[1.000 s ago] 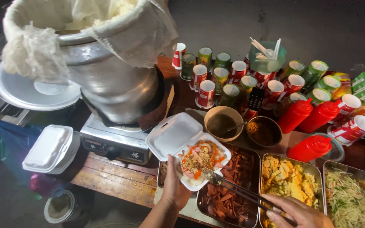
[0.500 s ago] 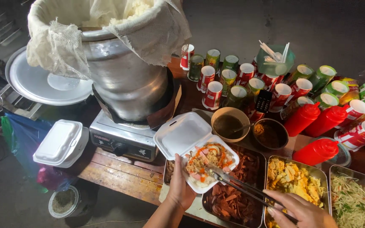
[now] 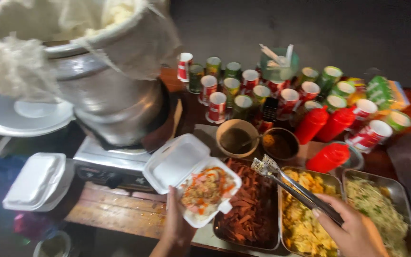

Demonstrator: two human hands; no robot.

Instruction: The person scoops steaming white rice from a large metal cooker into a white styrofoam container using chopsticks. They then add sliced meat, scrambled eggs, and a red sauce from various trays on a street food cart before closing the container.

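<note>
Fingers of my left hand [image 3: 174,228] pinch an open foam box [image 3: 193,178] of rice and toppings; my right hand [image 3: 353,233] grips tongs [image 3: 293,188], their tips spread over the sausage tray [image 3: 248,209] at twelve o'clock.

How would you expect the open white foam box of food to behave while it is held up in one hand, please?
The foam box probably flexes, being thin foam gripped by the left hand at one edge only. Its raised lid likely flops on the hinge. Piled with toppings, it may tip toward the loaded side.
</note>
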